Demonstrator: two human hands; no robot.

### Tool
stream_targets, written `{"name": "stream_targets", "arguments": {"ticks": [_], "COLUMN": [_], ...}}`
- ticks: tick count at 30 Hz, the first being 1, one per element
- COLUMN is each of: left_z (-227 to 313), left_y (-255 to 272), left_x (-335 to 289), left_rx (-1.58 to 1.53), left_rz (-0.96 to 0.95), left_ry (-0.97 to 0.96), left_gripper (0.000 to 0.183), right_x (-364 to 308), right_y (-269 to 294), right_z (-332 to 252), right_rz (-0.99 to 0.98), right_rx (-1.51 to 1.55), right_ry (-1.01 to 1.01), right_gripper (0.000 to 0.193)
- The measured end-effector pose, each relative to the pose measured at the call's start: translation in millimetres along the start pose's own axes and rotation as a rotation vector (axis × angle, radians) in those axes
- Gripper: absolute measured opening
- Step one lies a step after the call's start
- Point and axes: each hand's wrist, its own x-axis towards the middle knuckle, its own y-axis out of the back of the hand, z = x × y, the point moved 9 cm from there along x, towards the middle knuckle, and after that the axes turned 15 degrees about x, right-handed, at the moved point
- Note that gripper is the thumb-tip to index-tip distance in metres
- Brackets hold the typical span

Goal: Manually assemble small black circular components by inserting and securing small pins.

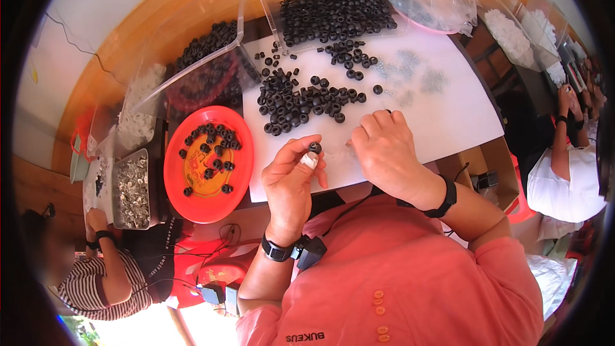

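Note:
My left hand (286, 176) is closed in a pinch on a small black round part (314, 147) with a hole in it, held up over the near edge of the white tabletop (442, 125). White wrapping covers the thumb tip. To its right, my right hand (387, 154) hovers low over the white surface, fingers curled; what they hold, if anything, is hidden. A dark speck shows by its knuckles. Just beyond both hands spreads a loose heap of black round parts (282, 99). Small clear pieces (432, 81) lie farther right.
Left of the sheet stands a red plate (174, 179) with several black parts. Clear bins of black parts (333, 13) line the back. A bowl with plastic bag (442, 6) sits back right. A tray of small metallic-looking pieces (132, 192) is far left. Other people work at both sides.

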Motion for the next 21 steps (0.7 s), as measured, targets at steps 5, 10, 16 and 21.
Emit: {"name": "stream_targets", "arguments": {"ticks": [5, 10, 16, 21], "left_z": [2.8, 6.6, 8.1, -7.6], "left_y": [-1.8, -6.3, -25.6, -25.9], "left_x": [0.0, 1.3, 6.9, 10.6], "left_rx": [0.023, 0.072, 0.059, 0.007], "left_rz": [0.024, -0.007, -0.034, -0.038], "left_ry": [-0.007, -0.038, -0.017, 0.071], "left_gripper": [0.028, 0.027, 0.026, 0.025], "right_x": [-0.5, -5.6, -6.6, -6.3], "right_y": [-0.6, 4.8, 0.9, 17.5], "right_z": [7.0, 8.0, 0.6, 19.3], "right_rz": [0.046, 0.073, 0.054, 0.149], "right_rx": [0.096, 0.098, 0.155, 0.456], "right_ry": [0.037, 0.027, 0.107, -0.015], "right_gripper": [0.005, 0.006, 0.009, 0.018]}}
